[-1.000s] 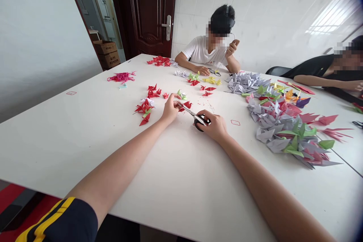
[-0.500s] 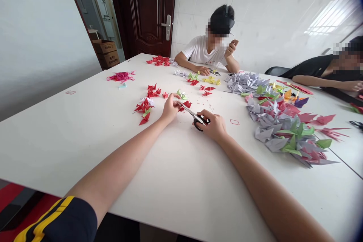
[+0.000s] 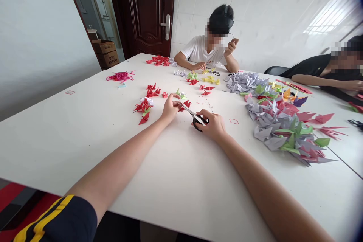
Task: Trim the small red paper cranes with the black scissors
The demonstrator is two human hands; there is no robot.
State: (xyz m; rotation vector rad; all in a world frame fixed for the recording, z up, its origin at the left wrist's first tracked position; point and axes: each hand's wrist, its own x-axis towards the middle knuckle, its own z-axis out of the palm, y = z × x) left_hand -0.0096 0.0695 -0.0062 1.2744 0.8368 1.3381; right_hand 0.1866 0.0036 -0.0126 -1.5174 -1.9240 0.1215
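My left hand (image 3: 170, 106) is raised a little over the table, thumb and fingers pinched together. What it pinches is too small to make out. A red paper crane (image 3: 186, 104) shows just beyond those fingertips, partly behind the blades; whether it is held or lies on the table I cannot tell. Black-handled scissors (image 3: 188, 110) are in my right hand (image 3: 213, 124), with its fingers in the loops and the blade tips at my left fingertips. Left of my left hand lie red, white and green paper cranes (image 3: 144, 107). A green-and-white crane (image 3: 180, 93) sits just behind it.
A big heap of grey, pink and green paper cranes (image 3: 279, 121) covers the right side of the white table (image 3: 159, 181). Pink string (image 3: 121, 76) lies at the left. Across the table sits a person in white (image 3: 205, 47), and another person in black (image 3: 320, 66) is at the right.
The view has shifted very slightly. My hands and the scissors keep nearly the same pose. The hand of the person opposite has moved a little on the table.
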